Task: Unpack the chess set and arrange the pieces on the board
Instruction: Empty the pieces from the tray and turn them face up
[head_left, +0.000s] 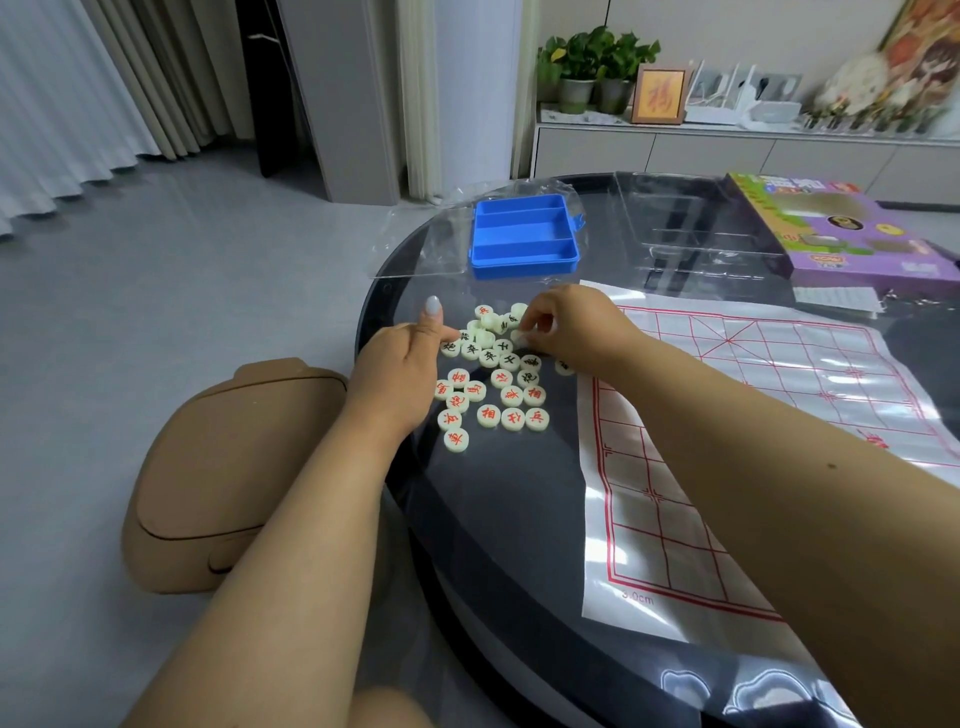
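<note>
At centre frame, on a dark round table (498, 509): a loose cluster of pale round pieces (488, 379), some marked in red, some in black, most lying flat and touching or just beside one another. Left hand (400, 364) at the cluster's left edge, thumb raised, fingers curled toward the pieces; whether anything is gripped cannot be told. Right hand (566, 327) at the cluster's upper right, fingertips pinching one pale piece (519, 336). Right of the pieces, a white board sheet (753, 426) with a red grid, spread flat, no pieces on it except one disc (563, 367) at its left edge, partly under the right wrist. Above the cluster, an open blue tray (524, 236) with three compartments, resting on clear plastic wrap (447, 244). Upper right, a clear plastic insert (685, 228) and, just beside it, a purple box (841, 228). Lower left, on the floor, a tan stool (223, 483).
</note>
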